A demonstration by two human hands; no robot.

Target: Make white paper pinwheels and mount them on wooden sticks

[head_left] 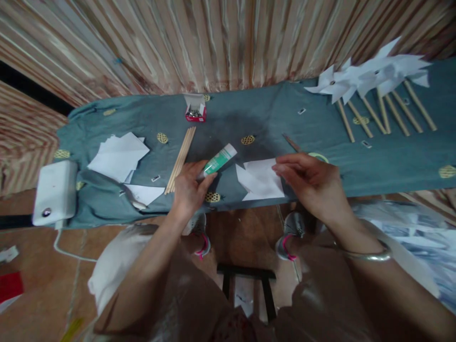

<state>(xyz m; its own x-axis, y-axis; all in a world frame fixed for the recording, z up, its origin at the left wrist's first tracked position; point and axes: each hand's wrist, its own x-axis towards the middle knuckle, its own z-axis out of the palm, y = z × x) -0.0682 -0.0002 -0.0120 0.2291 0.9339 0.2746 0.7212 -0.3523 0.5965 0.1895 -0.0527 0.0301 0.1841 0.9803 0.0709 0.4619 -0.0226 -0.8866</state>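
Note:
My left hand (189, 189) is closed around a green and white glue stick (221, 158), held at a slant above the cloth. To its right lies a white sheet of paper (262, 181) with cut, partly folded corners. My right hand (313, 184) pinches the right edge of this paper between thumb and fingers. Just beyond that hand are scissors (292, 143), their light green handle partly covered by it. Several thin wooden sticks (181, 159) lie side by side, close to my left hand.
A red box (195, 113) of small metal pieces stands open at the back. Cut white papers (119, 156) are piled at left, near a white power bank (55, 192) with a cable. Several finished paper pinwheels (366, 78) on sticks lie at the right. Pleated curtain (228, 42) hangs behind the cloth-covered table (270, 114).

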